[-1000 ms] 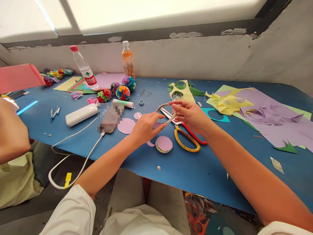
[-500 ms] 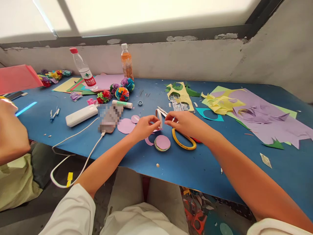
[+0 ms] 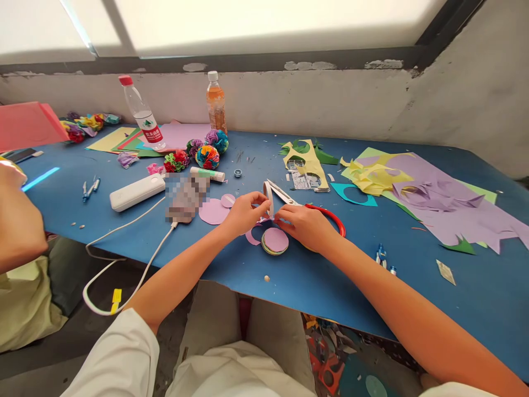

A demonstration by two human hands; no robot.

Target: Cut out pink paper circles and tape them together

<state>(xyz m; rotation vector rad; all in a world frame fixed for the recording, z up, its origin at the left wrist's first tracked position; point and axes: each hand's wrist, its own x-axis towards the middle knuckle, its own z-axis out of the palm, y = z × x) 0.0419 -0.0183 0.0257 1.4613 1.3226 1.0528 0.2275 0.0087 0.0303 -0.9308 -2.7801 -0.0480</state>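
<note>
Two hands on one ring

Both of my hands meet over the near middle of the blue table [image 3: 322,286]. My left hand [image 3: 243,212] pinches the ring [image 3: 269,199], a thin pale band held upright and seen nearly edge-on, between thumb and fingers, so that grip is closed on it. My right hand [image 3: 303,226] comes in from the other side, its fingertips at the ring's lower edge; I cannot tell whether that grip truly has hold of it or only touches it. Just below the ring lies a stack of discs [image 3: 275,241], lilac on top, flat on the table and just beside my right hand. Scissors [image 3: 306,205] with a red handle lie behind that hand, blades pointing toward the ring. Left of my left hand are loose lilac circles [image 3: 213,212] and a white power bank [image 3: 137,192] with its cable trailing off the table edge. Paper balls [image 3: 206,156] sit farther back near two bottles [image 3: 216,107]. Lilac and yellow scraps [image 3: 433,193] cover the right end. Another person's arm [image 3: 19,220] shows at the far left.
</note>
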